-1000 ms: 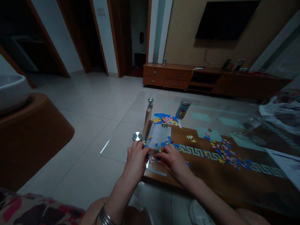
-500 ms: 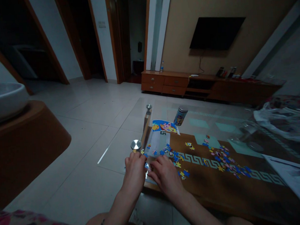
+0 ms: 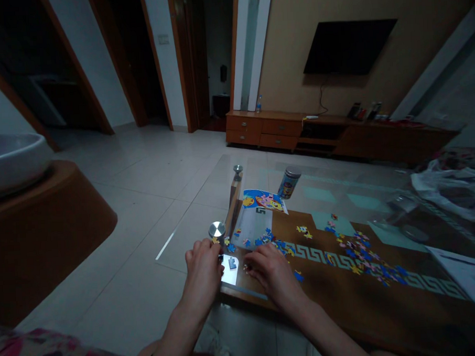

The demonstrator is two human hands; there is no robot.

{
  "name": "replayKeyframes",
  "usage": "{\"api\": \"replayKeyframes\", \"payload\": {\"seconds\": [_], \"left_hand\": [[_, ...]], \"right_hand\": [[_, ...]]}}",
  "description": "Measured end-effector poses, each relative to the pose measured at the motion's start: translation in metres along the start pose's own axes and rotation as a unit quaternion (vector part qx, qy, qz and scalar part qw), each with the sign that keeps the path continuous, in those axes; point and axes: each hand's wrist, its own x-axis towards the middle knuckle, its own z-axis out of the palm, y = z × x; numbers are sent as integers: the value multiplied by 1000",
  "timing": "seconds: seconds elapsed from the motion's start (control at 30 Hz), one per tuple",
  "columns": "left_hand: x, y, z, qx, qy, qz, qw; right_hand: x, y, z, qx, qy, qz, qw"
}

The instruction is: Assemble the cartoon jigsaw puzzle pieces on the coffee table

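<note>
Right at the near edge of the glass-topped wooden counter (image 3: 337, 294), left hand (image 3: 202, 269) and right hand (image 3: 270, 268) curl over scattered multicoloured cardboard jigsaw pieces (image 3: 270, 245); any grip can't be told, and the dark blue piece (image 3: 232, 262) between them calls for picking up.

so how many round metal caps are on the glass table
2. One metal cap sits just beyond the left hand, another farther along that edge; more may be hidden.

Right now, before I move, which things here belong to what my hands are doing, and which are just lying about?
Belonging to the work:
left hand, right hand, jigsaw pieces, printed picture sheet

Just lying about:
printed canister, plastic bag, water bottle, wall-mounted television
</note>
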Motion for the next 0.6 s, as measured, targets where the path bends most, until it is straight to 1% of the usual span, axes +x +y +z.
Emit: {"api": "replayKeyframes", "payload": {"seconds": [0.2, 0.3, 0.4, 0.5, 0.6], "left_hand": [[2, -23, -13, -3, 31, -32, 999], [3, -28, -18, -10, 43, -42, 998], [3, -27, -20, -15, 40, -41, 998], [2, -22, -19, -9, 24, -40, 999], [0, -18, -17, 6, -3, -38, 999]], "right_hand": [[2, 8, 1, 3, 6, 3, 1000], [4, 9, 3, 14, 6, -11, 1000], [5, 5, 6, 22, 5, -50, 998], [7, -4, 11, 17, 7, -84, 996], [8, -13, 17, 5, 17, -76, 997]]}}
